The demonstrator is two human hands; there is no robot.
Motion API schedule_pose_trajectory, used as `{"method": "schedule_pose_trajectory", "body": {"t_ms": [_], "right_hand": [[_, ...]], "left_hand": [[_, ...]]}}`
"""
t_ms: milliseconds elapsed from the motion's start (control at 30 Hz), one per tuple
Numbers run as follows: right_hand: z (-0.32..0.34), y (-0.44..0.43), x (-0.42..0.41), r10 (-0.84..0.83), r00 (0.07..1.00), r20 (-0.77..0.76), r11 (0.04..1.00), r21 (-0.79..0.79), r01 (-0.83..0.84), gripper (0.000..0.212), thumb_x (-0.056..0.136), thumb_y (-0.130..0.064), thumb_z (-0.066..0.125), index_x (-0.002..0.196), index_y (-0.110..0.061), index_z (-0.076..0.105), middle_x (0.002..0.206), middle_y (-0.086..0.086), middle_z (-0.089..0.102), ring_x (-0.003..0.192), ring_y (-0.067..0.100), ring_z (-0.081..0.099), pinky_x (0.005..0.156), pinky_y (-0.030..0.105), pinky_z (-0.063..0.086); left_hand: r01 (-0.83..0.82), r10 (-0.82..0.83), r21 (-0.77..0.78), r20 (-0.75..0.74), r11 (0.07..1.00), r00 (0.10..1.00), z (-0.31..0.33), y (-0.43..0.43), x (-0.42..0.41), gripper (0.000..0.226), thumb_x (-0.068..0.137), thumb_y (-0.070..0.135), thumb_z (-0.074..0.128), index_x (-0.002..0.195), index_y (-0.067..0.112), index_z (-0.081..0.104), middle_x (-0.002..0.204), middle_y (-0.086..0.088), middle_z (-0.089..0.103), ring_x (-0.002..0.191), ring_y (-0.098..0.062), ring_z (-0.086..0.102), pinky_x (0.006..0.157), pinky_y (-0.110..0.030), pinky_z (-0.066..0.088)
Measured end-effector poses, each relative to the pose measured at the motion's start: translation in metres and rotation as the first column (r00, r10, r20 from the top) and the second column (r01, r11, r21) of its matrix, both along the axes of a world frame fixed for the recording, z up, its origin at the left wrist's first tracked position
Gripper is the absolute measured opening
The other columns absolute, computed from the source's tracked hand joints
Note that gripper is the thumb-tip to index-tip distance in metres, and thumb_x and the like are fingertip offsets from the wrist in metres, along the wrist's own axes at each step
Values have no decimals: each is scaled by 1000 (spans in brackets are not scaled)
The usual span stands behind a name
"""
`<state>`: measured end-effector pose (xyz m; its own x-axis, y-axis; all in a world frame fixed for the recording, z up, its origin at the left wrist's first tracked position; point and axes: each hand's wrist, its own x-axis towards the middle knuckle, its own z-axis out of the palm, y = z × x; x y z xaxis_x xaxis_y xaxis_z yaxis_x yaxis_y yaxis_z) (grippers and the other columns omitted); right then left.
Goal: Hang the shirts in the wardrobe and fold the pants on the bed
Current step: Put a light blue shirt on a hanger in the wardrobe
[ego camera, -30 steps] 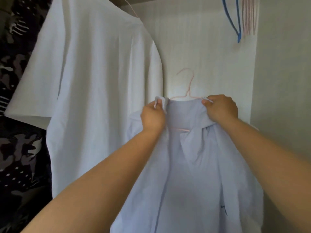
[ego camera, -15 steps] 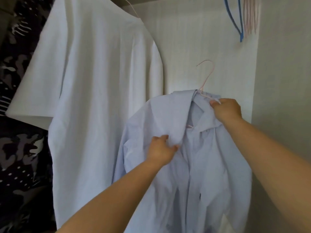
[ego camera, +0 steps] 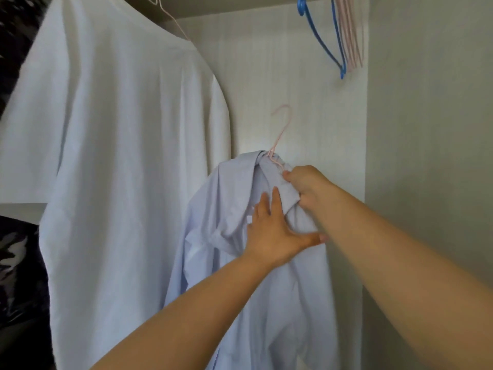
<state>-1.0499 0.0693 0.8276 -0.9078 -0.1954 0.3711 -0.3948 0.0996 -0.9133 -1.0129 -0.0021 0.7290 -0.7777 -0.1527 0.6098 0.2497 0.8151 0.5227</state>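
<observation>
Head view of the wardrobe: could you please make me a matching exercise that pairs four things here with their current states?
Things:
1. white T-shirt
2. light blue shirt
3. blue hanger
4. left hand

States:
a. empty, at the upper right
b. gripped at the collar by the right hand
c. already hung, at the left
d. flat, with straight fingers, on shirt cloth

Pairs: 1-c, 2-b, 3-a, 4-d
</observation>
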Motion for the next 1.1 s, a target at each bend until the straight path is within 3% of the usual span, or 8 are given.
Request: {"method": "schedule_pose_trajectory", "body": {"t_ms": [167,367,467,567,767,867,1000,1100], "right_hand": [[-1,-20,11,36,999,12,999,-10,-36,44,99,-28,43,125,7,50,127,21,53,118,33,50,95,33,40],[7,-40,19,39,997,-65,999,29,-37,41,100,-30,41,118,4,56,93,18,60,89,31,58,81,35,46],[14,-40,25,81,983,-166,991,115,-63,30,98,-19,46,115,3,59,101,24,62,86,27,59,66,31,48],[21,-33,28,105,955,-278,965,262,-30,23,94,-13,43,82,-3,61,71,13,60,60,21,54,50,23,40],[41,-25,26,163,913,-374,950,310,-42,19,88,-3,45,101,0,58,74,12,61,61,20,56,55,20,47],[57,-31,26,135,903,-408,969,245,-34,20,91,-7,45,104,1,58,83,15,62,73,25,58,67,30,48],[73,-39,27,134,867,-480,978,204,-39,9,88,-4,48,91,-5,57,62,3,56,55,13,54,44,16,44],[88,-51,31,98,857,-506,986,163,-16,7,89,-4,49,88,-6,56,59,-1,52,51,9,50,39,10,37]], "left_hand": [[-191,195,86,-39,978,980,-10,15,3,105,84,40,63,149,20,-17,157,-3,-21,145,-21,-18,118,-46,-2],[-95,116,110,-200,989,973,0,1,17,66,90,-4,35,150,3,9,159,-7,6,147,-20,-3,118,-31,-1],[-87,114,116,-253,989,961,15,-11,26,48,89,-4,36,137,-2,38,148,-12,34,143,-23,13,117,-29,7],[-43,81,133,-294,990,952,31,-23,34,34,91,0,39,122,2,53,125,-8,50,135,-30,26,113,-36,22],[-17,44,119,-233,993,972,61,-34,36,17,85,-3,42,87,10,53,97,-7,51,108,-33,47,87,-34,42],[-60,78,78,-259,995,963,79,-39,35,27,85,-1,43,65,15,34,77,-3,43,88,-23,40,68,-25,28],[-166,130,-82,-330,983,935,92,-47,44,26,85,7,48,67,18,33,72,5,40,86,-19,35,66,-23,21],[-337,241,-175,-414,925,878,92,-57,51,20,83,18,52,103,15,52,102,-1,53,103,-23,42,76,-25,29]]}}
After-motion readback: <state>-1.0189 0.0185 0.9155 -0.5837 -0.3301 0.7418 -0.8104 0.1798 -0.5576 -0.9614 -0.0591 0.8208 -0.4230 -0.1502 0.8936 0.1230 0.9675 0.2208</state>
